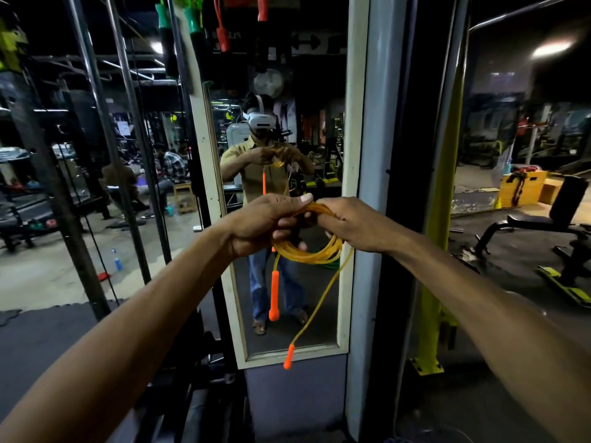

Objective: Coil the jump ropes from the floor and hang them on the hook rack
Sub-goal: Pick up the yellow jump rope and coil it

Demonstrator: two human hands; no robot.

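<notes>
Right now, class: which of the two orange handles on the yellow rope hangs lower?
The smaller-looking orange handle on the long loose strand, below the mirror's bottom frame; the other handle dangles just under the coil.

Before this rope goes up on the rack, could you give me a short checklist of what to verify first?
1. Both hands grip the coil: left hand and right hand closed on the yellow rope. Ok.
2. Rope fully coiled: one strand trails down to the lower handle. Not ok.
3. Handles gathered: the upper handle also dangles. Not ok.
4. Free hook on the rack: hanging ropes show, hooks out of frame. Cannot tell.
</notes>
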